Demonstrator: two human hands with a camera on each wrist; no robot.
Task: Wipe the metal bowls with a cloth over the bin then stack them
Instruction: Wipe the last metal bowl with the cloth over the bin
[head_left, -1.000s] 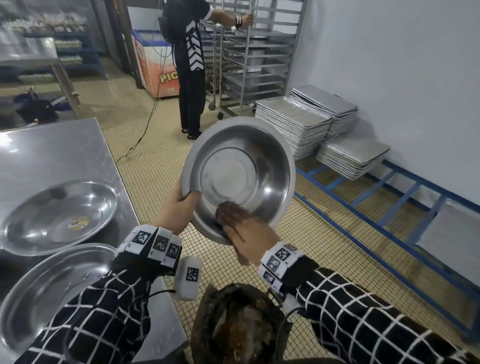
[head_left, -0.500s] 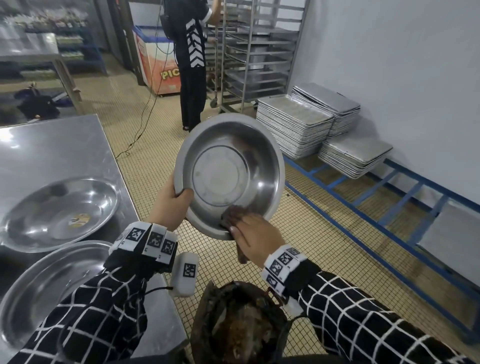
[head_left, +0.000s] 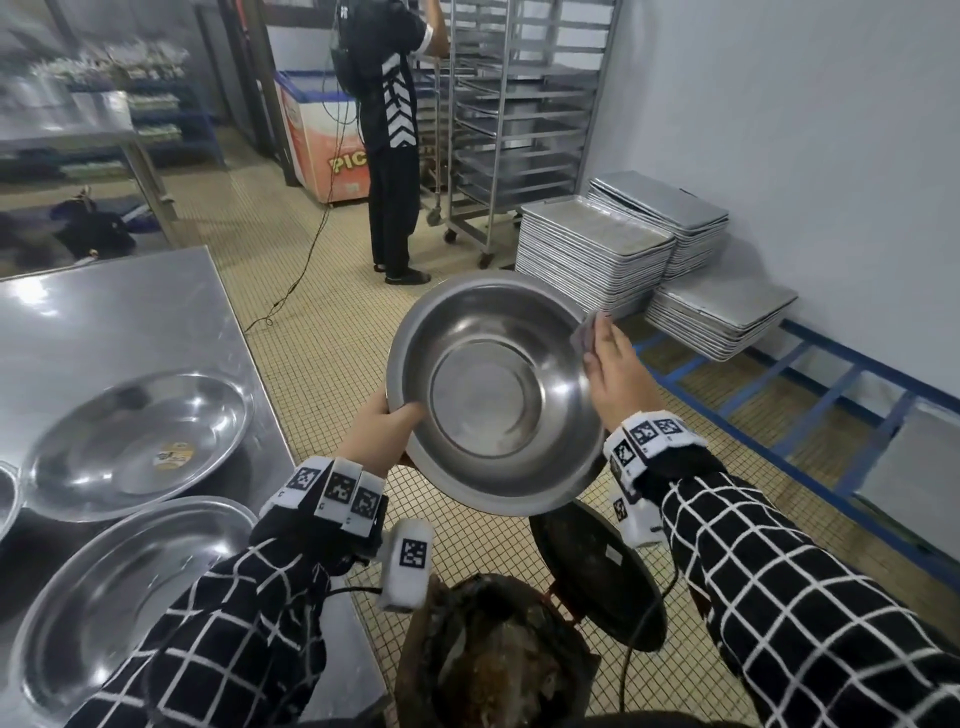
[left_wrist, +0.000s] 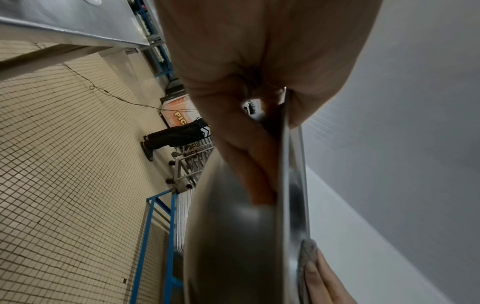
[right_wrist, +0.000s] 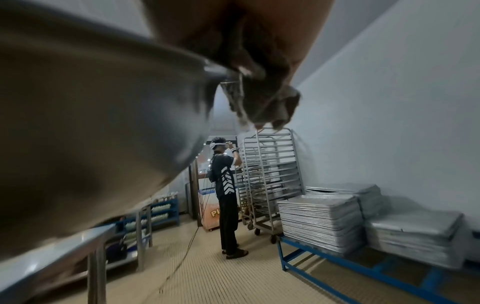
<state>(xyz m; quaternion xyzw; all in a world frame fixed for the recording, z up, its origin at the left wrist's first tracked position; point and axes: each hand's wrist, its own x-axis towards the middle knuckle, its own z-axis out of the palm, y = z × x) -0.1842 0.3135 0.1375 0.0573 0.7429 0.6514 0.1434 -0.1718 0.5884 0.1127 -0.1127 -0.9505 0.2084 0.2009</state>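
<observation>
Bowl (head_left: 498, 395) above bin (head_left: 498, 670), right of table (head_left: 130, 312)

- The round steel bowl (head_left: 498, 395) held up in the air is bare polished metal, glossy, with soft streaked reflections on its inner wall and a duller, brushed-looking flat bottom.
- The small grey-brown cloth (head_left: 586, 332) at the bowl's rim looks matt and fuzzy, a rough woven or terry texture in the left wrist view.
- The stainless steel table (head_left: 119, 317) is smooth sheet metal, shiny, with bright glare near its far left corner.
- The two wide shallow steel bowls (head_left: 137, 444) by the table's near edge are mirror-glossy; one carries a small paper sticker.
- The stacked flat baking trays (head_left: 597, 249) are dull, matt grey metal.
- The floor (head_left: 311, 364) is small beige tile, matt, with dark grout lines.
- The checked black sleeves (head_left: 779, 597) are soft knitted cloth.
</observation>
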